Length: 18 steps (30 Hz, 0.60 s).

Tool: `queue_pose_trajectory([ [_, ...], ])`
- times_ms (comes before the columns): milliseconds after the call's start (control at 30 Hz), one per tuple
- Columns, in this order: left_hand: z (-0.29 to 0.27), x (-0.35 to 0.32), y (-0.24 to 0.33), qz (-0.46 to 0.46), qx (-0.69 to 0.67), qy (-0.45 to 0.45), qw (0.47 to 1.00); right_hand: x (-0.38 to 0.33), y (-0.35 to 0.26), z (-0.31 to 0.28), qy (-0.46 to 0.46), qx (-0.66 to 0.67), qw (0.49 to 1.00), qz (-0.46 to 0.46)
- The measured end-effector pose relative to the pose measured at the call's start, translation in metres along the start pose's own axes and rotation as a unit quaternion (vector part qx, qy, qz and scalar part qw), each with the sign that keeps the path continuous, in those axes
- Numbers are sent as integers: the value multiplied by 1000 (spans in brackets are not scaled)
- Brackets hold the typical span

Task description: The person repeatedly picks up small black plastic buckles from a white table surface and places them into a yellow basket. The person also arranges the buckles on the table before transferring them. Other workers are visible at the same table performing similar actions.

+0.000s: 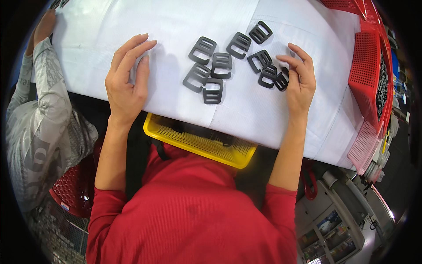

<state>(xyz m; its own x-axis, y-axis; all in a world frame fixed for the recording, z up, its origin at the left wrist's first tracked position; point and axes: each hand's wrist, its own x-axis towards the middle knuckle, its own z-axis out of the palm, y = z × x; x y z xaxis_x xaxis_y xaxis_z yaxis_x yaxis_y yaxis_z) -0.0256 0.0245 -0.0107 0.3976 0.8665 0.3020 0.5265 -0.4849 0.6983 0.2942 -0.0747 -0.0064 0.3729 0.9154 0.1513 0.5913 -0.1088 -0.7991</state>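
Observation:
Several black slotted buckles (212, 91) lie loose on the white-covered table in front of me, some touching or overlapping. My left hand (126, 81) hovers at the left of them, fingers apart and nothing in it. On the other side, my right hand (301, 79) is open with its fingers spread. Its thumb is beside the rightmost buckle (281, 81), partly covering it; whether they touch I cannot tell. A yellow perforated basket (198, 143) is at my lap under the table edge, with a few dark pieces partly visible inside.
Red plastic baskets (363, 75) line the table's right side; one holds many small dark parts. A pink basket (364, 147) stands at the near right corner. At the left, a person in a grey patterned sleeve (52, 88) works at the same table (171, 17).

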Motion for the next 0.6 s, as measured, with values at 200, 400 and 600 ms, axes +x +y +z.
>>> queue_pose_trajectory([
  [200, 3, 0, -3, 41, 6, 22, 999, -4, -4, 5, -30, -121, 984, -126],
  [400, 2, -1, -5, 20, -9, 17, 1000, -6, 5, -2, 107, 29, 994, -20],
  [600, 2, 1, -6, 28, -24, 22, 999, 1, 14, 2, 90, -40, 994, -55],
])
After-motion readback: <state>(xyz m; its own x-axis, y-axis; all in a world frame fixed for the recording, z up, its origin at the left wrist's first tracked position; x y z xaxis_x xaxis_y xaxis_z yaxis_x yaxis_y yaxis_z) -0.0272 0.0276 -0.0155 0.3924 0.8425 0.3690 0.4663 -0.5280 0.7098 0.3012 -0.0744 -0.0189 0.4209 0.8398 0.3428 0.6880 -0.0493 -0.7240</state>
